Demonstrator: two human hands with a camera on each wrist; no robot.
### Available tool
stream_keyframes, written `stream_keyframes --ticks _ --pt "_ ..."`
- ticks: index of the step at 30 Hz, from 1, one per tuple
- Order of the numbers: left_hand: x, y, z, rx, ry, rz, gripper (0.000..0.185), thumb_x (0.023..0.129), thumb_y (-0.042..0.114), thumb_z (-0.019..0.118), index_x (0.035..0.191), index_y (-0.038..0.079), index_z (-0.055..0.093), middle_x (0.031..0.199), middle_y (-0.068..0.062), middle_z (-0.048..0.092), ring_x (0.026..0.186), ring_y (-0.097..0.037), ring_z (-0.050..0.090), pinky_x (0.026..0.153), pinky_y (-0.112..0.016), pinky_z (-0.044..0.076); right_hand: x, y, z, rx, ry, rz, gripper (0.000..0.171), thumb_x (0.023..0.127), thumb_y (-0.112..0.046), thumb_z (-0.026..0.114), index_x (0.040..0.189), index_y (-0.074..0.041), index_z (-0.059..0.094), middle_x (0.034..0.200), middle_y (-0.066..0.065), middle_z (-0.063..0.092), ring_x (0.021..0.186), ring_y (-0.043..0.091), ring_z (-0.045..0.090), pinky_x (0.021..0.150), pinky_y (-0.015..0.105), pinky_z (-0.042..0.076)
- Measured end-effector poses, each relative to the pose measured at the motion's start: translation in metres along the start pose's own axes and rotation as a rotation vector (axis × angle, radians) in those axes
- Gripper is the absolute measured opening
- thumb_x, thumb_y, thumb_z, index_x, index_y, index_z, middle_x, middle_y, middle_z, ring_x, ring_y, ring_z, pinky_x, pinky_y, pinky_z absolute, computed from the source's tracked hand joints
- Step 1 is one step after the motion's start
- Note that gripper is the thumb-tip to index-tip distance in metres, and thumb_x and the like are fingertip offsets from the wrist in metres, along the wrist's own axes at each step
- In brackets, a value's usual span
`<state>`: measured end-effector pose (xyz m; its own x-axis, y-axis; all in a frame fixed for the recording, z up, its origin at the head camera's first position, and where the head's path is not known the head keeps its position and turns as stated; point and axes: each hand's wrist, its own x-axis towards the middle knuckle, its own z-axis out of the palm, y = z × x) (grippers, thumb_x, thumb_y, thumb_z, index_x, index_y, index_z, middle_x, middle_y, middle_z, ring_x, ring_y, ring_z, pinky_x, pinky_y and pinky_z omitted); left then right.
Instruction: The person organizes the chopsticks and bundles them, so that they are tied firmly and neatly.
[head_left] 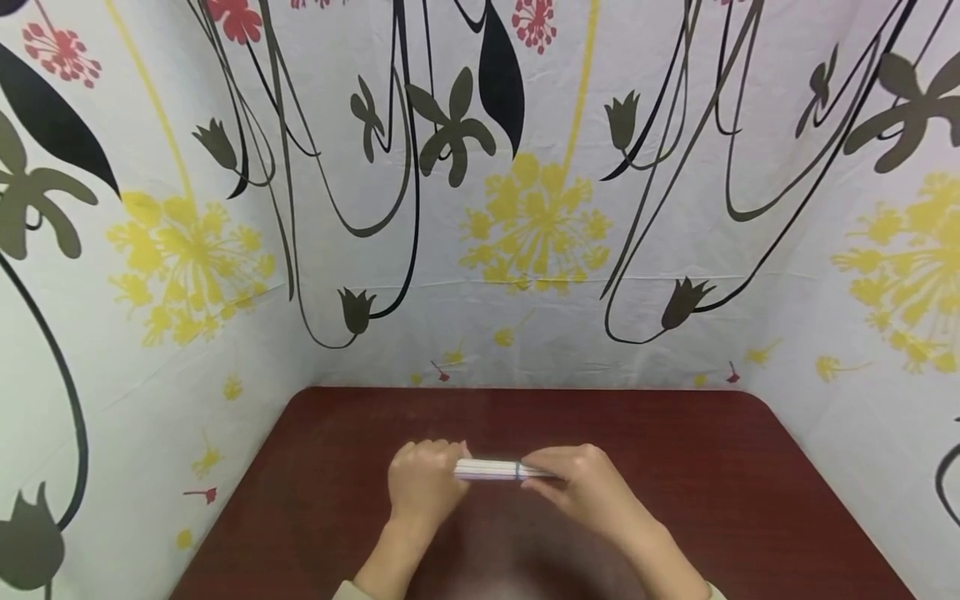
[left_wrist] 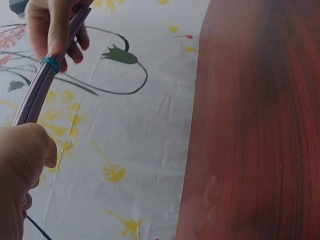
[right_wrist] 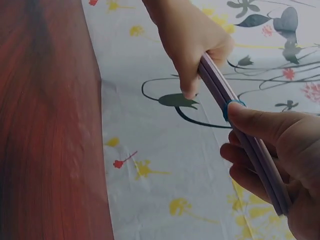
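Note:
A bundle of thin, straight sticks [head_left: 487, 469] is held level above the table between both hands. It looks pale in the head view and purplish in the wrist views. A blue-green band [right_wrist: 234, 107] is wrapped round it. My left hand [head_left: 427, 482] grips the bundle's left end in a fist, which hides that end. Thumb and fingers of my right hand [head_left: 588, 490] pinch the bundle at and just beyond the band, the thumb [right_wrist: 245, 114] lying along its side. In the left wrist view the bundle's far end sticks out past the right fingers.
Beneath the hands lies a dark red-brown wood-grain table [head_left: 360, 425] with rounded far corners. A white sheet [head_left: 480, 342] printed with flowers and stems hangs behind the table and along both sides.

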<state>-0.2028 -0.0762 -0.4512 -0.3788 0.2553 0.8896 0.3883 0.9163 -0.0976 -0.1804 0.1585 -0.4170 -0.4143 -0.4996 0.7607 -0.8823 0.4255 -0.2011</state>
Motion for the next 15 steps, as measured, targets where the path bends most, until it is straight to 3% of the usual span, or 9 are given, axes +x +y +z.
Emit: stream_keyframes --ticks 6,10,15 --pt "0.001 0.008 0.001 -0.001 0.007 0.026 0.03 0.078 0.019 0.06 0.049 0.015 0.053 0.046 0.004 0.048 0.037 -0.014 0.04 0.041 -0.029 0.03 0.005 -0.009 0.01 -0.084 -0.012 -0.021 0.033 0.068 -0.009 0.09 0.095 -0.012 0.072 0.088 -0.007 0.073 0.074 0.004 0.068 0.067 0.019 0.054" --pt "0.001 0.01 0.001 -0.005 -0.003 0.047 0.031 0.079 0.019 0.059 0.049 0.015 0.053 0.045 0.003 0.048 0.037 -0.015 0.041 0.041 -0.029 0.03 0.005 -0.01 0.014 -0.02 -0.047 -0.018 0.034 0.07 -0.007 0.089 0.099 -0.01 0.072 0.091 -0.004 0.074 0.078 0.005 0.069 0.07 0.017 0.054" --pt "-0.001 0.006 0.0 -0.011 -0.023 0.035 0.028 0.076 0.018 0.063 0.05 0.014 0.054 0.046 0.002 0.049 0.038 -0.016 0.043 0.042 -0.03 0.031 0.002 -0.006 0.01 0.044 -0.032 0.008 0.035 0.068 -0.003 0.09 0.098 -0.006 0.073 0.092 0.0 0.075 0.079 0.008 0.071 0.071 0.019 0.055"
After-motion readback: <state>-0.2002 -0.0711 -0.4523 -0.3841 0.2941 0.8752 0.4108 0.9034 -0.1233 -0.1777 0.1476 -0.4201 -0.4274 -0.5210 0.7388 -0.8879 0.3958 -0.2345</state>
